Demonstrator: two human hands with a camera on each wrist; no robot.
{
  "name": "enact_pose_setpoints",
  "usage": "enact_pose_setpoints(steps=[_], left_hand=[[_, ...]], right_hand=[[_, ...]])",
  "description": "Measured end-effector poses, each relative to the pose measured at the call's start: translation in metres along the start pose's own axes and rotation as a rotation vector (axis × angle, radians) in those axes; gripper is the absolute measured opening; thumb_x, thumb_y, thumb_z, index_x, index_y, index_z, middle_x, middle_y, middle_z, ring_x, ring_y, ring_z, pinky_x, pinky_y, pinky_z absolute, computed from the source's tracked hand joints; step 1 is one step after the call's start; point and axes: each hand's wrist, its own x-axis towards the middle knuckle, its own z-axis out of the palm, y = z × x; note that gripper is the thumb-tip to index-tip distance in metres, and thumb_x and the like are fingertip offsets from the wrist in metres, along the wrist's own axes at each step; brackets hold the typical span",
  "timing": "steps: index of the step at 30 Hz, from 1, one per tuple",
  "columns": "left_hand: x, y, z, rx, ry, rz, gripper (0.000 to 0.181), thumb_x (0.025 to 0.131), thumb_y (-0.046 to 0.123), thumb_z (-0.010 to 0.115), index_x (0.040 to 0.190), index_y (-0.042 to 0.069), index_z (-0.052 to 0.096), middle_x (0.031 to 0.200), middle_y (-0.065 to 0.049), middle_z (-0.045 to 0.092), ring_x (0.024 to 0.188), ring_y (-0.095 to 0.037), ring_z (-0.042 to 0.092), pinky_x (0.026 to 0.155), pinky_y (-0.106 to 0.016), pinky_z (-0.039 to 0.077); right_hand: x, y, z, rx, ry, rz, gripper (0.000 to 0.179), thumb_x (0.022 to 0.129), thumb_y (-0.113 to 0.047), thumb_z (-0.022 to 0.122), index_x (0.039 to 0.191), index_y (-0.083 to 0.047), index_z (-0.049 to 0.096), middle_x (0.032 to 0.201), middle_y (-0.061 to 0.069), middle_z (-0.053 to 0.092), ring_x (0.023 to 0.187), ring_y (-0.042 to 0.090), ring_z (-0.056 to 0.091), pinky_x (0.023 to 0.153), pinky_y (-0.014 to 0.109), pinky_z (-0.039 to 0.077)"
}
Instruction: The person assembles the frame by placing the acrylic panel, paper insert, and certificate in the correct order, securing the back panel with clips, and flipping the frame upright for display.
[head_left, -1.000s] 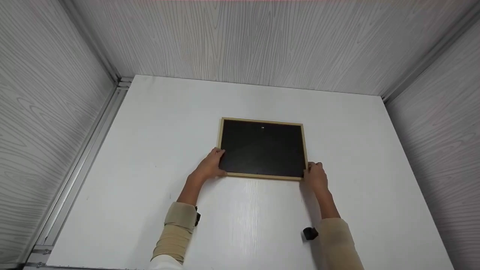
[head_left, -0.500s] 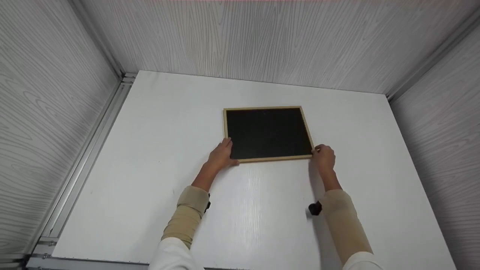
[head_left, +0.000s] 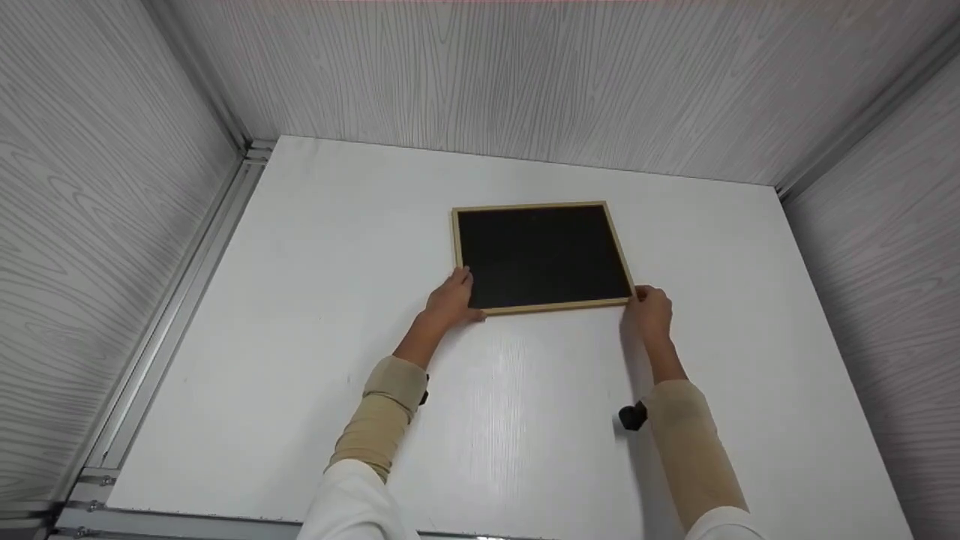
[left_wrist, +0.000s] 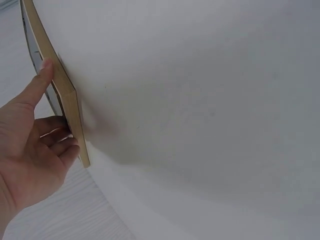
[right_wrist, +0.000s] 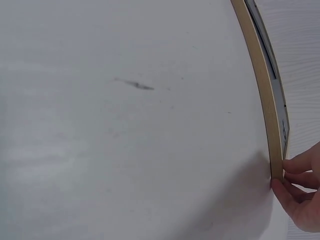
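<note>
A picture frame (head_left: 546,255) with a light wooden rim and a black panel lies on the white table, turned slightly so its right end sits farther off. My left hand (head_left: 450,298) holds its near left corner. In the left wrist view the thumb of my left hand (left_wrist: 35,145) rests on the near rim and the fingers curl at the side. At the near right corner, my right hand (head_left: 652,311) grips the rim. The right wrist view shows my right hand (right_wrist: 304,185) pinching the end of the wooden rim (right_wrist: 262,80), with a recess behind it.
The white table (head_left: 315,247) spreads around the frame. Grey wood-grain walls (head_left: 510,82) stand at the back and both sides, and a metal rail (head_left: 187,300) runs along the left. A small black camera (head_left: 633,416) sticks out from the right wrist band.
Both hands have moved the picture frame away and a little to the right, turning it counterclockwise. The left and right grips stay at its near corners. During the last half second it moved only slightly.
</note>
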Motion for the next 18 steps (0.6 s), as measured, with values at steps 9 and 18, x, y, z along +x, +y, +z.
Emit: enact_pose_setpoints(steps=[9,18], left_hand=[[-0.025,0.004,0.012,-0.068,0.038,0.027,0.079,0.082,0.030,0.070,0.139,-0.007,0.029,0.147,-0.019,0.019,0.135,-0.029,0.016,0.105,-0.036,0.023],[-0.042,0.014,0.016,-0.002,0.013,0.021,0.075,0.082,0.028,0.070,0.137,-0.007,0.033,0.146,-0.022,0.020,0.134,-0.031,0.018,0.103,-0.037,0.027]], right_hand=[[-0.018,0.004,-0.008,0.018,-0.041,0.038,0.029,0.088,0.001,0.049,0.113,0.015,0.056,0.103,0.029,0.057,0.098,0.040,0.053,0.084,0.047,0.041],[-0.021,0.009,-0.007,0.053,-0.081,0.047,0.033,0.088,-0.002,0.053,0.117,0.014,0.053,0.106,0.029,0.056,0.098,0.036,0.054,0.081,0.043,0.044]])
